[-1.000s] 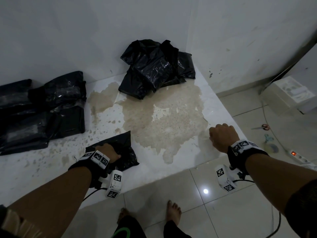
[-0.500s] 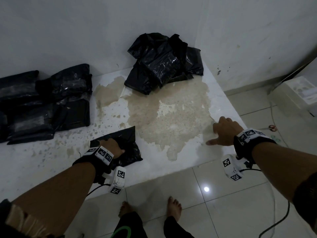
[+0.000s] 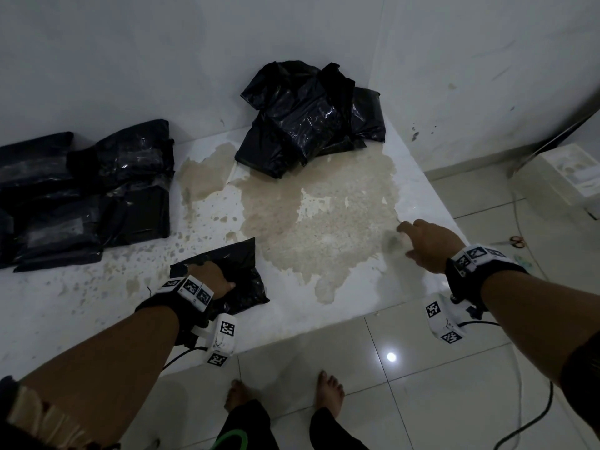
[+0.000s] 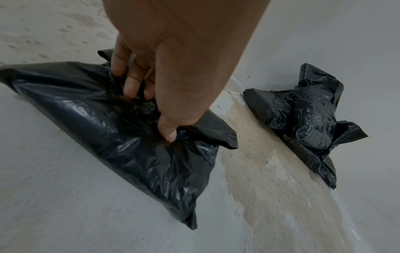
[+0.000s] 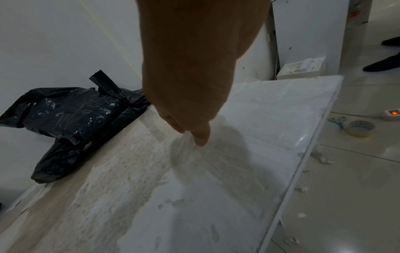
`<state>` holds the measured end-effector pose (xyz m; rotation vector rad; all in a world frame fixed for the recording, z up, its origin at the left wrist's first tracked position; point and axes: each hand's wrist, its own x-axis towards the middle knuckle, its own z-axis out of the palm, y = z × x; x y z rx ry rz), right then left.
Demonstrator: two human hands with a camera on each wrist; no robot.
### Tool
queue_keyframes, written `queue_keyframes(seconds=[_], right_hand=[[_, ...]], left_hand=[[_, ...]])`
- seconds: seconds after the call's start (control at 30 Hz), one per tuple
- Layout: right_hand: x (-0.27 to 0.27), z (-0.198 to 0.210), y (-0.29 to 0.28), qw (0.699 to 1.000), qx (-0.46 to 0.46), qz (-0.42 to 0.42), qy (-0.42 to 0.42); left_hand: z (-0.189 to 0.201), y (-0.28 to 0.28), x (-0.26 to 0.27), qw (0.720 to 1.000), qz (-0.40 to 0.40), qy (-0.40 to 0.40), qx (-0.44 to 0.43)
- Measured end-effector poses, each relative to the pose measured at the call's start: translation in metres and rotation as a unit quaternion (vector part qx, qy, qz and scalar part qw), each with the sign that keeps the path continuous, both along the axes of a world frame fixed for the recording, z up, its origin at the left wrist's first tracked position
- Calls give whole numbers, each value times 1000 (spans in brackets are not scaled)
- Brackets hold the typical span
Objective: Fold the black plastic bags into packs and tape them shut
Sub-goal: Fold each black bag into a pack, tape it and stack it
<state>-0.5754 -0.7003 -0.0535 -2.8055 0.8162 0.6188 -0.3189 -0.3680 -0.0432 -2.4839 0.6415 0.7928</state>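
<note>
A: What does the left hand (image 3: pixel 212 277) hold?
B: Its fingers (image 4: pixel 129 82) and thumb are curled into the crumpled top of a black bag (image 3: pixel 233 274), which lies on the near edge of the white bench (image 3: pixel 81 303).

A: And the right hand (image 3: pixel 425 243)?
B: It grasps nothing visible. It reaches over the bench's right side; in the right wrist view its fingertips (image 5: pixel 200 137) are at the surface, the other fingers hidden, so how they lie cannot be told.

A: What surrounds the work?
B: A heap of loose black bags (image 3: pixel 311 118) sits in the far corner against the wall. Flat black packs (image 3: pixel 84 190) are stacked at the far left. A brown worn patch (image 3: pixel 321 219) spreads between the heap and the hands.

A: Anything off the bench?
B: On the tiled floor (image 3: pixel 422 384) to the right lie a tape roll (image 5: pixel 361 128), scissors (image 5: pixel 338 120), a power strip (image 5: pixel 392 113) with a lit switch, and a white box (image 3: pixel 565 177). The person's bare feet (image 3: pixel 329 393) stand at the bench's near edge.
</note>
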Motion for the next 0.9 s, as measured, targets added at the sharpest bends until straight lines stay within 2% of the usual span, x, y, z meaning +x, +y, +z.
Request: queue_keyframes(seconds=[0.53, 0.9], right_hand=[[20, 20, -13, 988, 147, 1, -38], [20, 23, -17, 991, 112, 12, -69]], left_hand=[[-12, 4, 8, 1000, -1, 10, -5], [-19, 7, 15, 999, -23, 20, 19]])
